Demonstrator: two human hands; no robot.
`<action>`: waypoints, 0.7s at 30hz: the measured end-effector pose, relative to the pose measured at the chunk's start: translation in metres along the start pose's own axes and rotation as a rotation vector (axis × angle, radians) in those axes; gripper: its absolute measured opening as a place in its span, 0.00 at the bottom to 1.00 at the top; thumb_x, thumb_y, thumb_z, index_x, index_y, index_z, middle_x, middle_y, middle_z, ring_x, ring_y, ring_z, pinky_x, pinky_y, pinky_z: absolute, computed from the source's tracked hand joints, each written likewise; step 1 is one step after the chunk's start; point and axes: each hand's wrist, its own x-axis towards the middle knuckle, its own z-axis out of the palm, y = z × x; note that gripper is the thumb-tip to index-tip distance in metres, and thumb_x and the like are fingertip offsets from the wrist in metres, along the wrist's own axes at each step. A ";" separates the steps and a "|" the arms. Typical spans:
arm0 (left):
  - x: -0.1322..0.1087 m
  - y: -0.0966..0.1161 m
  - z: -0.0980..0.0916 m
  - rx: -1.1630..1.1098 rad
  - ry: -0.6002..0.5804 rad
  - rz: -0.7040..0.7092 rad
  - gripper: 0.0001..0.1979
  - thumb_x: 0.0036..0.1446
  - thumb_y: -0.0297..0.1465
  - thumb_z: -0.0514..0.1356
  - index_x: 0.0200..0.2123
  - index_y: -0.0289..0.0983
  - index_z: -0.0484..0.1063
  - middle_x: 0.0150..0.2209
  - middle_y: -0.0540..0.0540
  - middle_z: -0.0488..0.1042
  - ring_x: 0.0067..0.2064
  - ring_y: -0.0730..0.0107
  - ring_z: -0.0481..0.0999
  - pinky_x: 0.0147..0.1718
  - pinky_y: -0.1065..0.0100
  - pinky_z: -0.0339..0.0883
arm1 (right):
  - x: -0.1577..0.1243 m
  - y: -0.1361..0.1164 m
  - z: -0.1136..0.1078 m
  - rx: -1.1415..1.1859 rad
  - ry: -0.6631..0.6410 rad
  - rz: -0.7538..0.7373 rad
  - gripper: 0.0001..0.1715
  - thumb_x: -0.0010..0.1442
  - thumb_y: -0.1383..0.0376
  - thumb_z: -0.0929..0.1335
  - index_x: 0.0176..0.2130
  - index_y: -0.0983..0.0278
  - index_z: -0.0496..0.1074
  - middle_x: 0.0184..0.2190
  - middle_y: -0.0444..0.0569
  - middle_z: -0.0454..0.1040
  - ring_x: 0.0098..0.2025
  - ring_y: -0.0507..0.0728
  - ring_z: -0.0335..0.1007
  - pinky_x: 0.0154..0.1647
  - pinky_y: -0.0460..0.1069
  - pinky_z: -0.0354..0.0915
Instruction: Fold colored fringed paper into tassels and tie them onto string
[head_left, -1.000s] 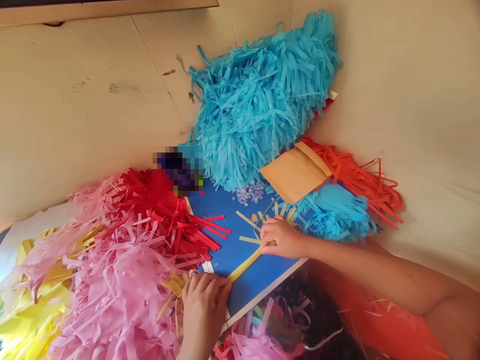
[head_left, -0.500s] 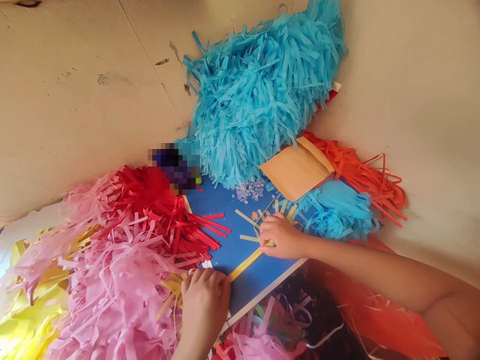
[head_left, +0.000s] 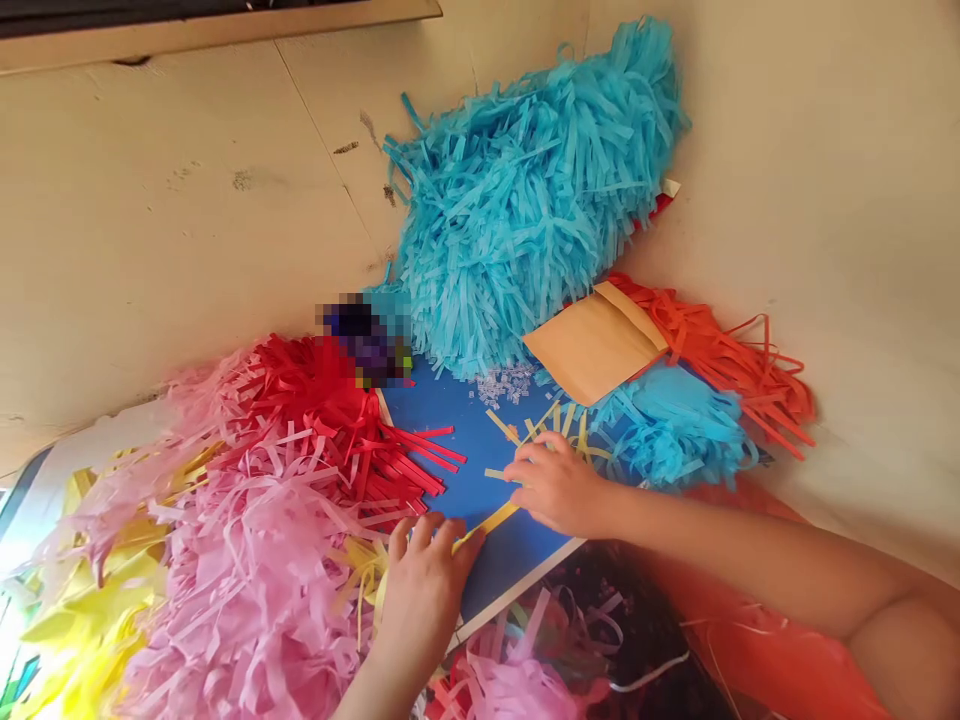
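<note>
A blue board point(head_left: 450, 425) lies in front of me with a strip of yellow fringed paper point(head_left: 496, 518) running across it. My left hand point(head_left: 426, 590) lies flat on the lower end of that strip, fingers stretched out. My right hand point(head_left: 555, 487) presses down on the upper end, where loose yellow fringes point(head_left: 559, 420) fan out; its fingers are spread and slightly curled.
A big heap of light blue fringed paper point(head_left: 525, 200) stands behind the board. Red fringes point(head_left: 337, 420), pink fringes point(head_left: 247, 580) and yellow paper point(head_left: 82, 640) pile up on the left. A tan envelope point(head_left: 589, 345), orange fringes point(head_left: 720, 345) and more blue fringes point(head_left: 675, 425) lie right.
Both hands have shifted a little along the yellow strip toward each other; the left fingers have stretched out flatter. The camera has tilted slightly.
</note>
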 end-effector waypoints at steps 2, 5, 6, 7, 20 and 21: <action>0.000 0.003 -0.001 0.016 0.022 0.087 0.17 0.58 0.19 0.58 0.44 0.45 0.77 0.38 0.49 0.80 0.44 0.56 0.73 0.49 0.53 0.57 | 0.002 -0.006 -0.005 -0.112 -0.006 -0.130 0.09 0.63 0.71 0.66 0.31 0.63 0.75 0.48 0.49 0.76 0.51 0.62 0.63 0.55 0.62 0.49; 0.005 0.010 -0.002 0.013 0.051 0.127 0.13 0.59 0.18 0.57 0.39 0.40 0.76 0.37 0.50 0.80 0.43 0.58 0.74 0.49 0.54 0.57 | 0.007 -0.010 -0.005 -0.192 0.015 -0.230 0.14 0.66 0.71 0.64 0.29 0.64 0.74 0.41 0.49 0.78 0.50 0.61 0.63 0.56 0.62 0.50; 0.007 0.012 -0.002 0.008 0.069 0.113 0.12 0.59 0.19 0.57 0.37 0.40 0.76 0.36 0.49 0.80 0.43 0.58 0.74 0.49 0.54 0.57 | 0.008 -0.009 -0.003 -0.203 0.034 -0.259 0.15 0.66 0.72 0.64 0.29 0.65 0.74 0.38 0.48 0.78 0.50 0.60 0.64 0.56 0.61 0.50; 0.009 0.015 -0.002 0.001 0.089 0.089 0.09 0.60 0.21 0.57 0.36 0.39 0.76 0.35 0.49 0.80 0.43 0.58 0.74 0.49 0.53 0.57 | 0.010 -0.008 -0.001 -0.201 0.051 -0.277 0.15 0.66 0.73 0.64 0.29 0.65 0.74 0.37 0.48 0.78 0.50 0.60 0.64 0.56 0.61 0.50; 0.006 0.024 0.016 -0.009 0.279 -0.062 0.11 0.64 0.26 0.57 0.28 0.39 0.71 0.30 0.51 0.76 0.36 0.63 0.72 0.47 0.54 0.56 | 0.015 -0.030 0.009 -0.059 0.129 -0.126 0.04 0.63 0.68 0.68 0.35 0.64 0.72 0.34 0.45 0.76 0.43 0.58 0.65 0.52 0.59 0.50; 0.005 0.024 0.016 -0.019 0.288 -0.058 0.12 0.65 0.26 0.56 0.29 0.39 0.72 0.30 0.51 0.76 0.35 0.64 0.72 0.47 0.54 0.56 | 0.014 -0.034 0.013 -0.102 0.175 -0.163 0.08 0.65 0.71 0.65 0.33 0.64 0.71 0.30 0.45 0.74 0.40 0.57 0.64 0.51 0.58 0.51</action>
